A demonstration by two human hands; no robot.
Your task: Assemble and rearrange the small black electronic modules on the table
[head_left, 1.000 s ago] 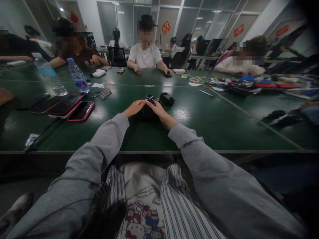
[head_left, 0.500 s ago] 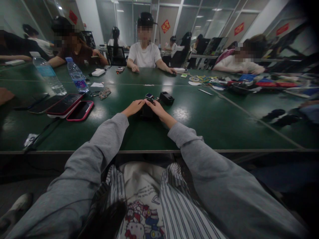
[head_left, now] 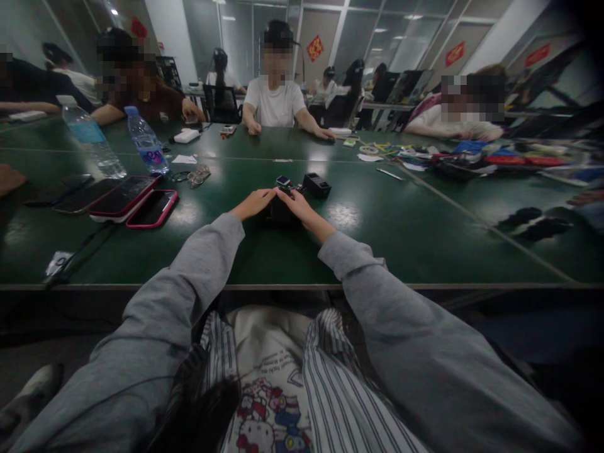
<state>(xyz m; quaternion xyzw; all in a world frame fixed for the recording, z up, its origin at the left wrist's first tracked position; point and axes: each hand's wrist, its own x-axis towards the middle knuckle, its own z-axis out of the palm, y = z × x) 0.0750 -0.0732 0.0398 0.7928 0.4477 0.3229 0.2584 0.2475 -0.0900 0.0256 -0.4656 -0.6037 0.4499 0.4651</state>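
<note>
Fingers of the left hand [head_left: 253, 204] and right hand [head_left: 297, 205] lie pressed together, cupping a small black device [head_left: 281, 212].

A shared office workroom with long communal tables

Several seated people [head_left: 276, 100] work around joined green tables [head_left: 401, 233], glass partition walls [head_left: 377, 44] with red paper decorations [head_left: 314, 48] stand behind them, and phones [head_left: 153, 209] and water bottles [head_left: 146, 145] lie about.

sleeves: loose grey sweatshirt sleeves [head_left: 189, 283] reaching each wrist
lap: striped cloth with cartoon print [head_left: 278, 390]
</note>
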